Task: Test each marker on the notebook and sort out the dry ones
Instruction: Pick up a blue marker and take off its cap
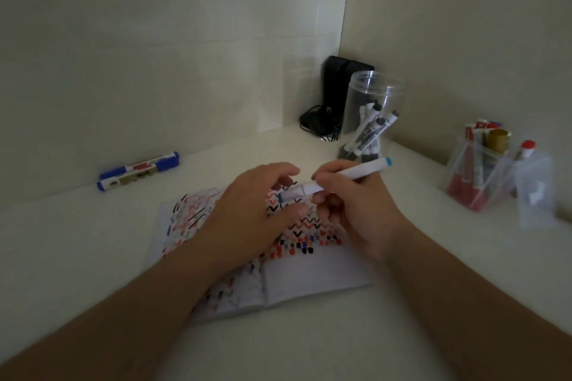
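Observation:
An open notebook (pixel 309 275) lies on the white desk, its pages covered with coloured test marks. Above it, my right hand (pixel 356 207) grips a white marker with a light-blue end (pixel 362 172). My left hand (pixel 247 210) pinches the marker's cap end (pixel 294 195), over the middle of the notebook. Whether the cap is on or coming off is blurred.
Two blue markers (pixel 139 172) lie at the back left by the wall. A clear jar (pixel 371 114) holding black markers stands behind my hands. A clear container (pixel 483 170) with red markers sits at the right. A black device (pixel 337 93) with a cable fills the corner.

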